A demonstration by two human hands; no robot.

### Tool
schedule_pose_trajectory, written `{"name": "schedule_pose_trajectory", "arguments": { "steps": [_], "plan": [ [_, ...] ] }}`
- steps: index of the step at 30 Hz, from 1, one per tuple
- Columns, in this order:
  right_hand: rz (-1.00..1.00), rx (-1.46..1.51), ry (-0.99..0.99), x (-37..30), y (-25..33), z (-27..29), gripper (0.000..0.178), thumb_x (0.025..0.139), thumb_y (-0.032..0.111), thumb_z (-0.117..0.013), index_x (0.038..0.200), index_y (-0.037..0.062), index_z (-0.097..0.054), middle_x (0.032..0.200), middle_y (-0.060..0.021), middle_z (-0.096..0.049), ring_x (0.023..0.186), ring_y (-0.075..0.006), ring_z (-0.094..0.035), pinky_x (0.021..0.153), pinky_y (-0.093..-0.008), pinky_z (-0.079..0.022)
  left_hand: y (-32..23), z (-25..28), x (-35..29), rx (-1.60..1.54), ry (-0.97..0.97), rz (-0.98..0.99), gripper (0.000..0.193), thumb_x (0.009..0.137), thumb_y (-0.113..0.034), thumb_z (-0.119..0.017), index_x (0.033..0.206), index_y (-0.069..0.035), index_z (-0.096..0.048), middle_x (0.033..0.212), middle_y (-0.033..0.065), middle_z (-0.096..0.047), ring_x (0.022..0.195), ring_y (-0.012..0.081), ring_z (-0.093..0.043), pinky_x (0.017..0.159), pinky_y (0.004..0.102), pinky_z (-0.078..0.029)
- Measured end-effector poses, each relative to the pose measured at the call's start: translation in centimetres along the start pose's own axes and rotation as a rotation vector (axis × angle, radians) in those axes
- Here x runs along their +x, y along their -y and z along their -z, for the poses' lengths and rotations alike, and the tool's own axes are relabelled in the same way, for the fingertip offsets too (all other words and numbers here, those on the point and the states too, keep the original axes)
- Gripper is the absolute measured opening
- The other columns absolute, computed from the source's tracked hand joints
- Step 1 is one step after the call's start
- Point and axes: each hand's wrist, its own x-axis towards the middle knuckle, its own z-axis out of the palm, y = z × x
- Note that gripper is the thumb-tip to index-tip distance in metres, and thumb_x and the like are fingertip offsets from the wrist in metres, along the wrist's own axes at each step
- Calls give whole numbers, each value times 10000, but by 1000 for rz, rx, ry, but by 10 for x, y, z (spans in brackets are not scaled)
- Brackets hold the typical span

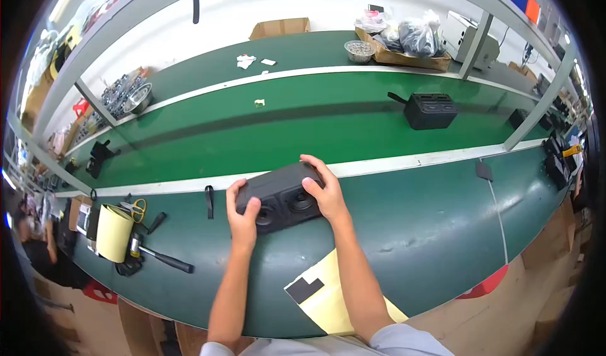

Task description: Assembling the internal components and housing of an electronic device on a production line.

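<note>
A black box-shaped speaker (273, 184) with two round driver openings on its near side is between my hands, tilted slightly over the bench's inner edge. My left hand (243, 217) grips its left end, thumb on the near face. Around its right end is my right hand (327, 195), with the thumb on the top near edge and fingers over the far side. Below the speaker, a yellow sheet (331, 302) with black patches (305, 290) lies on the bench, partly under my right forearm. A black strap (209, 202) rests left of my left hand.
Left on the bench are a hammer (167, 261), yellow-handled scissors (138, 209) and a yellow roll (115, 235). Across the white rail, a green conveyor belt (303, 119) carries another black speaker (430, 111). Bagged parts fill a carton (410, 59) on the far shelf.
</note>
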Motion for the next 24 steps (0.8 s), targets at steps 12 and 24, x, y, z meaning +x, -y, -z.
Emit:
{"name": "schedule_pose_trajectory", "arguments": {
  "steps": [12, 24],
  "plan": [
    [-66, 50, -91, 2, 19, -6, 615, 785, 157, -566, 1364, -43, -509, 1235, -149, -602, 1172, -240, -561, 1058, -332, -397, 3, -11, -19, 36, -54, -120, 1031, 800, -636, -755, 1477, 29, -352, 1383, 178, -453, 1243, 300, -508, 1066, 418, -401],
    [-31, -62, -175, 0, 14, -17, 532, 826, 272, -741, 1208, -45, -550, 1144, -188, -603, 1056, -272, -593, 957, -384, -468, -12, 8, -4, 154, 15, -24, 845, 834, -551, -720, 1369, 69, -512, 1242, 165, -592, 1126, 257, -581, 1008, 371, -441]
  ]
}}
